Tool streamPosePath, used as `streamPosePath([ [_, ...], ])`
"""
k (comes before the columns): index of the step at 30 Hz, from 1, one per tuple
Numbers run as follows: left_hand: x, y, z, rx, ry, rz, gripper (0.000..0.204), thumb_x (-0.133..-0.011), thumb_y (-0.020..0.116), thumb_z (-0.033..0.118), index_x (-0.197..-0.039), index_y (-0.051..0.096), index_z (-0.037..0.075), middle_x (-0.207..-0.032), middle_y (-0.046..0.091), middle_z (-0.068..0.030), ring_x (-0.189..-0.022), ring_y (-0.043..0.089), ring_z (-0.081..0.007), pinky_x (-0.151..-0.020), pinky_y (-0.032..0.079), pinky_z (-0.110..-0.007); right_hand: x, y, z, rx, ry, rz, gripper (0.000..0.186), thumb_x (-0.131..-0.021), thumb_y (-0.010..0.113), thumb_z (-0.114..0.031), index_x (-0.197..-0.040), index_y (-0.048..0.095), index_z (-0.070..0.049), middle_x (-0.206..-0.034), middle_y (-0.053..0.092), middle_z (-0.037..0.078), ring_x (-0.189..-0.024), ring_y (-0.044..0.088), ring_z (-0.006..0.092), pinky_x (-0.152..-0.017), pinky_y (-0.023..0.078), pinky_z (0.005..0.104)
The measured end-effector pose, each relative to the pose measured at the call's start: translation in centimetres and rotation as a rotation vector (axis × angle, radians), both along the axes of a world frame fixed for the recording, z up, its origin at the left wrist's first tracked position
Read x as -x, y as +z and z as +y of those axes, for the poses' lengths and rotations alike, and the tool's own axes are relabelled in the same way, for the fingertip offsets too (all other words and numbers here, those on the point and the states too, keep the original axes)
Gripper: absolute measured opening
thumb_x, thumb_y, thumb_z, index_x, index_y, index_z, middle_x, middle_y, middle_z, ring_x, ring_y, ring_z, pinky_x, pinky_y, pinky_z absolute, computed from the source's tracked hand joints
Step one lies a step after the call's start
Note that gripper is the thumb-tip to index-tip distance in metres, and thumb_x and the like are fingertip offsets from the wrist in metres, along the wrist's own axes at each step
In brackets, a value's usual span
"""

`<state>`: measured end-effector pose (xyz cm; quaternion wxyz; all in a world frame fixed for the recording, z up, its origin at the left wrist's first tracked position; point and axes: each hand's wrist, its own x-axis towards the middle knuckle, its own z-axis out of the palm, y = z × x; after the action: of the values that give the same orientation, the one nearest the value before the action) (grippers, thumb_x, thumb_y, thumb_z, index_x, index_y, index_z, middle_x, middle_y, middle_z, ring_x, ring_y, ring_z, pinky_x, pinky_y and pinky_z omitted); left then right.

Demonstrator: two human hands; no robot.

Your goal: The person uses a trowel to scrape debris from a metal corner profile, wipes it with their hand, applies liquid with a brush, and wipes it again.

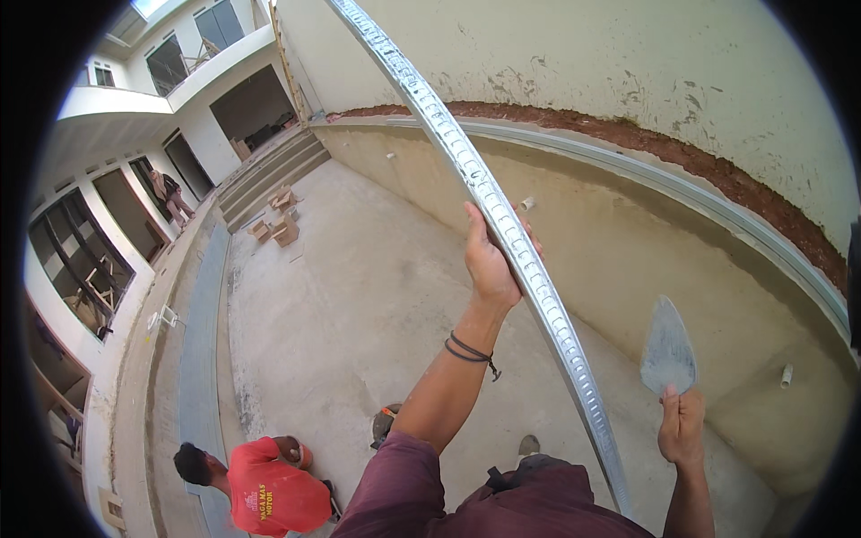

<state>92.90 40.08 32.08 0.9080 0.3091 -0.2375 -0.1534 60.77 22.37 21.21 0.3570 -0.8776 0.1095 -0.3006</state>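
Observation:
My left hand (491,264) is closed around a long galvanized metal channel (451,148), patterned with a row of small stamped marks, which slants from the top of the view down to the lower right. Its fingertips curl round the far side. To the right, my right hand (682,426) grips a pointed trowel (668,341) by its handle, blade upward and apart from the channel. Behind both is a plastered low wall (628,233) with short white pipe stubs (786,375) poking out.
A person in a red shirt (273,489) bends at lower left. Another person (172,190) stands by doorways on the far left. Cardboard pieces (285,230) lie on the concrete floor (314,341) before steps (269,175). A ledge with a long strip (655,170) runs along the wall's top.

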Motion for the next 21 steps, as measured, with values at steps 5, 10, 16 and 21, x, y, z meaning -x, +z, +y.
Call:
streamPosePath([
  [5, -4.4, -4.1, 1.8, -0.041, 0.090, 0.054, 0.063, -0.107, 0.028, 0.064, -0.109, 0.055, 0.008, -0.072, 0.058, -0.0082, -0.055, 0.058, -0.0210, -0.053, 0.052, -0.034, -12.5, 3.5, 3.5, 0.275, 0.199, -0.054, 0.026, -0.096, 0.065, -0.019, -0.103, 0.062, 0.006, -0.075, 0.061, 0.022, -0.067, 0.060, 0.0410, -0.061, 0.047, 0.0480],
  [10, -5.2, -6.0, 0.7, -0.082, 0.161, 0.029, 0.061, -0.107, 0.028, 0.062, -0.108, 0.056, 0.008, -0.071, 0.058, -0.0093, -0.058, 0.058, -0.0205, -0.056, 0.051, -0.033, -17.1, 4.4, 5.3, 0.305, 0.179, -0.026, 0.033, -0.094, 0.070, -0.021, -0.107, 0.059, 0.007, -0.081, 0.064, 0.023, -0.072, 0.062, 0.0404, -0.066, 0.050, 0.0469],
  [16, -6.7, -7.9, 1.4, -0.104, 0.140, 0.112, 0.063, -0.106, 0.025, 0.066, -0.107, 0.053, 0.009, -0.071, 0.058, -0.0088, -0.056, 0.058, -0.0212, -0.051, 0.051, -0.035, -19.1, 5.8, 6.5, 0.432, 0.272, -0.027, 0.026, -0.092, 0.070, -0.015, -0.104, 0.060, 0.005, -0.078, 0.063, 0.015, -0.067, 0.059, 0.0341, -0.064, 0.047, 0.0429],
  [21, -7.6, -9.1, 2.3, -0.080, 0.117, 0.133, 0.063, -0.107, 0.023, 0.064, -0.107, 0.052, 0.009, -0.072, 0.057, -0.0088, -0.054, 0.057, -0.0212, -0.050, 0.050, -0.034, -20.2, 6.4, 8.0, 0.540, 0.304, 0.143, 0.023, -0.092, 0.069, -0.016, -0.100, 0.059, 0.003, -0.074, 0.061, 0.013, -0.065, 0.058, 0.0321, -0.061, 0.045, 0.0433],
])
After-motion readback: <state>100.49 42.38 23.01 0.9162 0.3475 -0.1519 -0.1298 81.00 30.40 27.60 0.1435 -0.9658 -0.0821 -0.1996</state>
